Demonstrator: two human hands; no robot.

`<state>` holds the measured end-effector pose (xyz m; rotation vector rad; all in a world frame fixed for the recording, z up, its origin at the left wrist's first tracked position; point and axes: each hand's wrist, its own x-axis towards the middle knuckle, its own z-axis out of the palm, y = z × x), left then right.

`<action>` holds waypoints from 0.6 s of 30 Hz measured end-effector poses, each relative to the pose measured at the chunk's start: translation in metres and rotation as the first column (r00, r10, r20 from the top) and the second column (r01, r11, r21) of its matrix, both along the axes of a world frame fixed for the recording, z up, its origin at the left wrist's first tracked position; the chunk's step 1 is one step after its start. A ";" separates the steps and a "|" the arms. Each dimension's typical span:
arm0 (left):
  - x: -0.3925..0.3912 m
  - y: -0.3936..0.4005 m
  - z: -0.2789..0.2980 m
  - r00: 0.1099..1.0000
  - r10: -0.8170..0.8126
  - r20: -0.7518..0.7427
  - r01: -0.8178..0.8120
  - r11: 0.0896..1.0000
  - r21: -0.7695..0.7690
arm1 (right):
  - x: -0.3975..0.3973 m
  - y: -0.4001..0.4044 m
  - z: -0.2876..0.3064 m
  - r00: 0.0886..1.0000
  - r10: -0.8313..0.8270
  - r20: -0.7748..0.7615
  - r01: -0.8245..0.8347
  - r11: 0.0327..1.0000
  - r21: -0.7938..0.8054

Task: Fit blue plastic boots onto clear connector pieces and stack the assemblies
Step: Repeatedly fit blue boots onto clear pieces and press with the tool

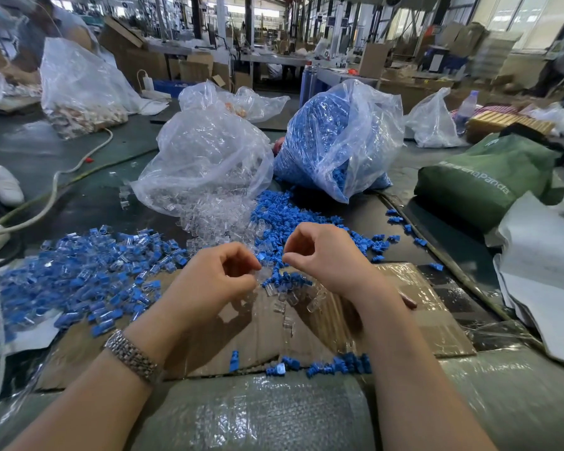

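Hands, left hand (214, 276) and right hand (326, 255), nearly meet over cardboard (414, 320)

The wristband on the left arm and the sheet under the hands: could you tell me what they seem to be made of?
The wristband looks like polished metal: small silvery links with bright glints. The sheet looks like brown corrugated cardboard, matte, partly glossy where what seems clear film or tape covers it.

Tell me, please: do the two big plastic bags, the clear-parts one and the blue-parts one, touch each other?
Touching. In the head view the clear-parts bag presses against the blue-parts bag low down, with no gap there.
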<state>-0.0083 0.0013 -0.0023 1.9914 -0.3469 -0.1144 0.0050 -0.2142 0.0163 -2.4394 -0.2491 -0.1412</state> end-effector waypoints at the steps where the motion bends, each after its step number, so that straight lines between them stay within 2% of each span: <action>1: 0.000 0.001 0.001 0.999 0.009 -0.038 -0.011 0.999 -0.045 | 0.000 0.000 0.000 1.000 0.008 0.006 -0.008 0.999 0.046; 5: 0.001 0.004 0.001 0.975 -0.048 -0.218 -0.004 0.972 -0.234 | -0.001 0.001 0.000 0.998 0.069 0.009 -0.068 0.938 0.341; 8: 0.003 0.005 0.001 0.954 -0.116 -0.277 0.006 0.930 -0.369 | -0.003 0.004 0.003 0.990 0.133 0.039 -0.136 0.880 0.455; 13: 0.005 0.006 0.002 0.926 -0.160 -0.342 -0.083 0.798 -0.597 | -0.008 0.006 0.008 0.978 0.183 0.104 -0.210 0.853 0.477; 18: 0.006 0.005 0.002 0.931 -0.161 -0.326 -0.091 0.765 -0.638 | -0.013 0.009 0.011 0.970 0.214 0.116 -0.242 0.905 0.350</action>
